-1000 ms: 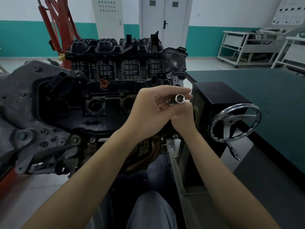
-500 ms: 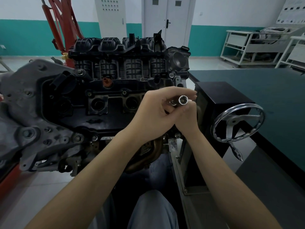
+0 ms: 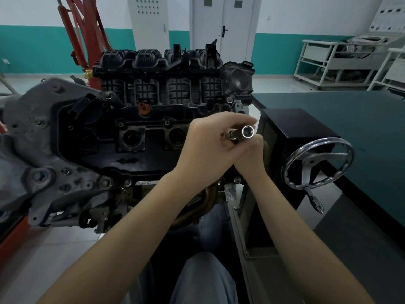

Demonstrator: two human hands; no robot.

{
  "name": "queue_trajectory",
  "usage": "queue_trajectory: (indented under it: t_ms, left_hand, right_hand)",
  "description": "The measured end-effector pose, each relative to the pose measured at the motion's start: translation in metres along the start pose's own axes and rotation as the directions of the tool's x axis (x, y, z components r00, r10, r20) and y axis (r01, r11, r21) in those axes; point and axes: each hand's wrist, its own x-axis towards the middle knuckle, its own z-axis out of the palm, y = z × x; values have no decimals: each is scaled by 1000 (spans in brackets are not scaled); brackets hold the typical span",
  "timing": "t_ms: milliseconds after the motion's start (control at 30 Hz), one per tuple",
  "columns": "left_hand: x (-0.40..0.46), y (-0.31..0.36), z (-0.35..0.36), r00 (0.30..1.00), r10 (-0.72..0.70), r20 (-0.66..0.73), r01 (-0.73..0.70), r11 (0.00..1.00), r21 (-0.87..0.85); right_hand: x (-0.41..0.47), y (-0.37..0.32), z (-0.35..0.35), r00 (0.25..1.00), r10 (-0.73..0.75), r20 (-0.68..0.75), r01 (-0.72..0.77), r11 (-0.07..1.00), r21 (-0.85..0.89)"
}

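1. The left hand [image 3: 208, 148] is curled round a shiny chrome tubular socket tool [image 3: 247, 132]. Its fingers wrap over the shaft, and the tool's open round mouth points towards the camera.
2. The right hand [image 3: 252, 156] presses against the left from below, and its top edge touches the underside of the tool. Its fingers are mostly hidden, so I cannot tell whether it grips.
3. The tool is held in the air in front of the right end of a black and grey car engine [image 3: 142, 128], above the person's lap.
4. Just right of the hands stands a black metal box [image 3: 291, 126], with a chrome spoked handwheel [image 3: 317, 163] on its front.
5. A dark green tabletop [image 3: 361, 119] stretches away to the right.
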Motion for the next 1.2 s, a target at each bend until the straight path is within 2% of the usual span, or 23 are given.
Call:
queue_trajectory:
  t_ms: [100, 200, 300, 367, 500, 667, 733, 867, 933, 1067, 1133, 1200]
  left_hand:
    - [0, 0, 1, 996, -4, -86, 7, 999, 38]
    - [-1, -1, -1, 997, -74, 0, 73, 993, -90]
    - [-2, -2, -3, 992, -91, 82, 105, 978, -182]
    - [-1, -1, -1, 993, -86, 79, 96, 988, -125]
    - [0, -2, 2, 998, -54, -30, 53, 998, -37]
    - [0, -2, -3, 991, -73, 115, 97, 969, -227]
    - [1, -1, -1, 989, -65, 135, 89, 979, -184]
    - [2, -3, 5, 999, -48, -22, 48, 998, -41]
    - [3, -3, 6, 998, -59, -30, 57, 996, -67]
    - [2, -3, 1, 991, -97, 95, 119, 958, -261]
    - [3, -3, 0, 991, -77, 107, 100, 970, -224]
    - [4, -2, 1, 996, -74, 47, 79, 987, -139]
  right_hand:
    - [1, 2, -1, 1000, -13, -21, 13, 999, -32]
    - [1, 11, -4, 996, 9, -90, -14, 999, -50]
    - [1, 15, -6, 995, 11, -96, -16, 998, -53]
    - [0, 13, -5, 996, -5, -93, 5, 1000, -8]
    - [1, 12, -3, 995, -21, -99, 18, 999, -29]
    - [1, 18, -6, 995, 19, -98, -24, 998, -51]
    - [1, 12, -4, 994, 33, -104, -35, 999, -12]
    - [1, 0, 1, 995, 21, -95, -18, 999, 28]
    - [1, 4, -1, 994, 17, -106, -14, 999, 30]
    - [0, 15, -3, 992, 3, -122, -1, 1000, 16]
    - [1, 15, -3, 992, -23, -127, 23, 1000, 1]
    - [0, 16, -3, 994, -46, -100, 48, 999, 14]
